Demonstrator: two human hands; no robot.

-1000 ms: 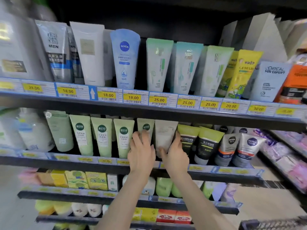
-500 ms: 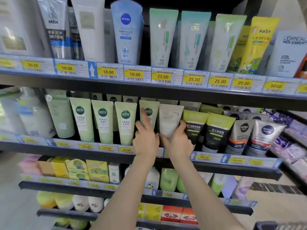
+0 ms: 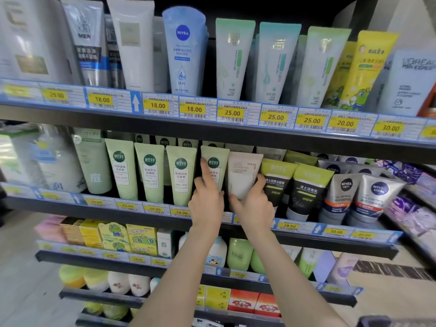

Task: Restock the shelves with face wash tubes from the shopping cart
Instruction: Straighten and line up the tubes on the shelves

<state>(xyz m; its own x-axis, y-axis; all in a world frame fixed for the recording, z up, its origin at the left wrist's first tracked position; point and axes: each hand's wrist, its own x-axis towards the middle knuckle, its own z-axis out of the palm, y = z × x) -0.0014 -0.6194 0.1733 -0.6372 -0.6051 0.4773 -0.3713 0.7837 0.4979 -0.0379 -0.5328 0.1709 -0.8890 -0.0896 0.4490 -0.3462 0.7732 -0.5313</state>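
Both hands up at the second shelf (image 3: 165, 210), side by side at the front row. Right hand (image 3: 253, 206) wrapped around the lower part of the pale beige tube (image 3: 244, 172), thumb on its left edge and fingers on its right, so a grasp rather than a mere touch. Left hand (image 3: 207, 200) loose and uncurled, index finger extended up the face of the light green tube (image 3: 215, 166) just to the left, pressing but gripping nothing. Beige tube upright, cap end down near the shelf lip, long axis vertical, directly above the right hand and touching the green tube on one side, close against the dark-and-lime men's tube (image 3: 274, 182) on the other. Right hand plainly the nearer and already in charge; left serving as a guide for the neighbour. Probably the seating step: tube to be pushed back and squared in its slot. Little room sideways, with the row packed tight and more tubes standing behind. Shelf edge lined with yellow price tags (image 3: 289, 225). Shopping cart hardly visible, perhaps the dark edge at the bottom right corner.
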